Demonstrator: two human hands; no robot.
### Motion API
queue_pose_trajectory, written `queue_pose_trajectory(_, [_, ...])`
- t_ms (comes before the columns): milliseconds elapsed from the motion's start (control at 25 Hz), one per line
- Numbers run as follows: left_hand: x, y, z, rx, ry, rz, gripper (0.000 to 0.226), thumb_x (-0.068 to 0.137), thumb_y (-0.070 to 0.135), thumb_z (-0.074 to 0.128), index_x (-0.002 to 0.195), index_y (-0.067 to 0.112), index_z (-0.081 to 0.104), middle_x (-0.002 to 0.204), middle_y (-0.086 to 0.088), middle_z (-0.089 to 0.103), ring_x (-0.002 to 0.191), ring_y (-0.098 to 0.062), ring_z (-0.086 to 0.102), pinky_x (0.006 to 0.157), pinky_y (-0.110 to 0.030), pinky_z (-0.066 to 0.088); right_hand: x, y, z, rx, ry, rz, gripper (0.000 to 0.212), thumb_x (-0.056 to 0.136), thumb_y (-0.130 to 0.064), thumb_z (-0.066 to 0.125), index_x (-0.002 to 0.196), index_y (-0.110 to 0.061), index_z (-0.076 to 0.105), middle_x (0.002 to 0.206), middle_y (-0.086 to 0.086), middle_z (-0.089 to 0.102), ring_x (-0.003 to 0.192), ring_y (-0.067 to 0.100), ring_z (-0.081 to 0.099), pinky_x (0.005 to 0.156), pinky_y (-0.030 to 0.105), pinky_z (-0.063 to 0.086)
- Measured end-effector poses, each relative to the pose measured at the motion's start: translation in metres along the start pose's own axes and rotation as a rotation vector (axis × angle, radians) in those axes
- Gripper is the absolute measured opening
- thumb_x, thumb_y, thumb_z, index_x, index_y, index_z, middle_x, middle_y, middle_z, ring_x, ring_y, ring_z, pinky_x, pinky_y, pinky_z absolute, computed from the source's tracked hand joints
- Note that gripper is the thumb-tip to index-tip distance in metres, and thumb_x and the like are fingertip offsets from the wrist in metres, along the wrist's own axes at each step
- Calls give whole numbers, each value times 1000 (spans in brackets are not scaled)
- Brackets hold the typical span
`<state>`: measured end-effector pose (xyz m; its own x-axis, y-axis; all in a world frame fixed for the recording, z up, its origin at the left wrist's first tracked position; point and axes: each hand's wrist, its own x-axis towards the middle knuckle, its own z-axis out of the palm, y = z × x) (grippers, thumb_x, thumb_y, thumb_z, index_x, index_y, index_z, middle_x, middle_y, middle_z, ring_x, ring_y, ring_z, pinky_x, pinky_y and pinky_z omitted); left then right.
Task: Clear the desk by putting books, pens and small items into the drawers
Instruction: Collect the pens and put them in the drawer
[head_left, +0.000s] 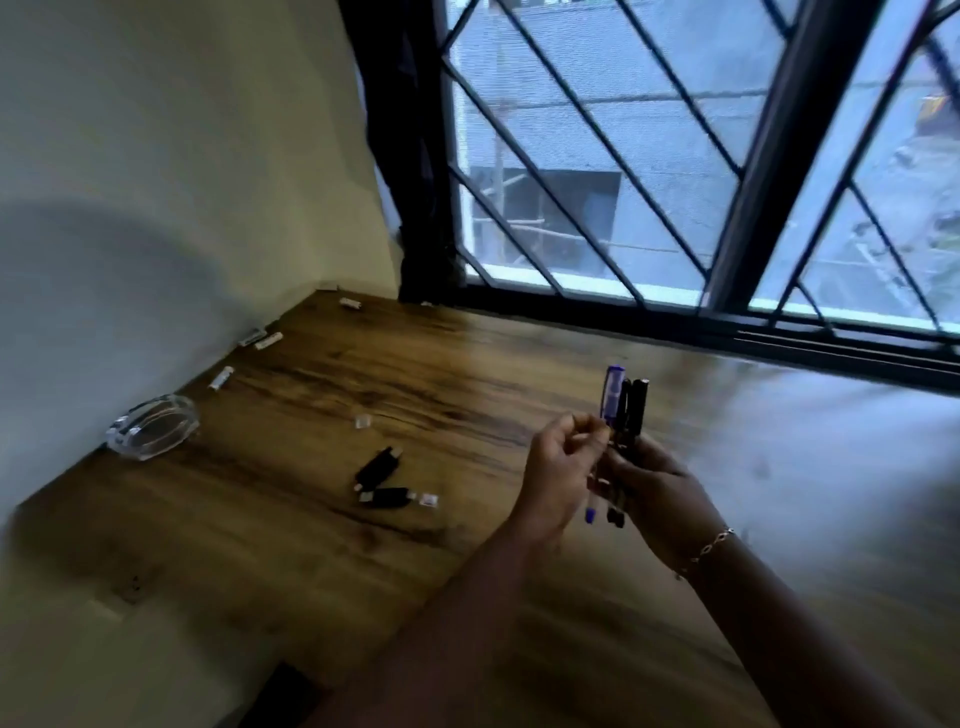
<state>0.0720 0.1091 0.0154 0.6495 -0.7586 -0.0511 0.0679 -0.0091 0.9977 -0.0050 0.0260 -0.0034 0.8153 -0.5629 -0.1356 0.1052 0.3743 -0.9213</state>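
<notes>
Above the wooden desk (291, 519), both hands hold a small bundle of pens (623, 410) upright: one with a blue cap and two black ones. My right hand (660, 493) grips the bundle around its lower half. My left hand (558, 467) pinches the blue pen from the left side. Two black USB sticks (379, 480) lie on the desk to the left of my hands, with a small white chip (430, 500) beside them. No drawer is in view.
A clear glass ashtray (153, 426) sits at the desk's left edge by the wall. Small white items (221, 378) lie along the wall, and a tiny clear piece (363, 421) mid-desk. A barred window (675, 182) runs along the far side.
</notes>
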Motion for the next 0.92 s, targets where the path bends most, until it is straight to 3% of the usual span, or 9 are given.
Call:
queue_pose_trajectory(160, [-10, -18, 82, -2, -189, 55, 14, 95, 12, 49, 106, 12, 57, 105, -9, 61, 91, -15, 61, 70, -23, 55, -49, -26, -73, 47, 46, -105, 33, 75, -21, 62, 104, -5, 60, 91, 12, 68, 78, 20, 68, 68, 31, 57])
queue_pose_trajectory(240, [-16, -22, 117, -30, -280, 94, 10, 95, 8, 49, 99, 13, 56, 102, -12, 60, 87, -18, 61, 67, -24, 55, -73, -32, -111, 50, 72, -141, 44, 74, -25, 67, 111, -2, 58, 97, 16, 69, 83, 23, 68, 71, 33, 57])
queue_pose_trajectory(360, [-22, -28, 161, -39, -362, 170, 7, 92, 11, 52, 95, 17, 53, 94, -9, 60, 88, -22, 60, 73, -30, 55, -99, -36, -157, -79, 137, -264, 71, 55, -49, 82, 106, -3, 61, 93, 15, 71, 80, 27, 68, 58, 25, 54])
queue_pose_trajectory(440, [-29, -33, 187, -40, -418, 172, 21, 85, 19, 57, 104, 15, 49, 102, -9, 61, 99, -24, 61, 85, -37, 54, -118, -36, -186, -196, 195, -358, 54, 69, -48, 73, 100, -6, 60, 79, 5, 71, 67, 20, 65, 53, 25, 50])
queue_pose_trajectory(560, [-38, -43, 215, 24, -515, 152, 45, 77, 22, 63, 119, 21, 47, 112, -3, 63, 110, -18, 60, 93, -37, 52, -143, -27, -220, -265, 228, -407, 15, 85, -25, 59, 97, -18, 65, 75, -3, 70, 66, 10, 64, 60, 19, 50])
queue_pose_trajectory(680, [-45, -56, 228, 115, -549, 126, 52, 77, 28, 64, 126, 19, 50, 117, -8, 64, 111, -17, 60, 91, -38, 52, -160, -14, -231, -191, 186, -354, 28, 63, -53, 74, 86, -38, 70, 76, -4, 71, 67, 7, 65, 61, 22, 53])
queue_pose_trajectory(760, [-49, -61, 231, 137, -494, 109, 48, 82, 31, 62, 127, 18, 50, 115, -7, 64, 108, -15, 61, 89, -33, 53, -165, -16, -240, -223, 232, -329, 22, 74, -36, 73, 93, -27, 69, 71, -3, 69, 65, 9, 65, 60, 25, 52])
queue_pose_trajectory(840, [-54, -66, 232, 240, -379, 143, 42, 90, 28, 58, 129, 17, 48, 115, -3, 63, 106, -11, 60, 89, -30, 50, -166, -22, -253, -721, 346, -323, 20, 86, -2, 57, 100, -13, 63, 73, -6, 66, 66, 10, 65, 62, 23, 48])
queue_pose_trajectory(920, [-60, -75, 230, 417, -244, 237, 45, 92, 24, 55, 134, 14, 44, 122, -2, 58, 110, -14, 56, 92, -32, 47, -166, -25, -256, -1393, 462, -351, 25, 81, 2, 53, 96, -14, 65, 77, -4, 68, 68, 19, 65, 59, 27, 47])
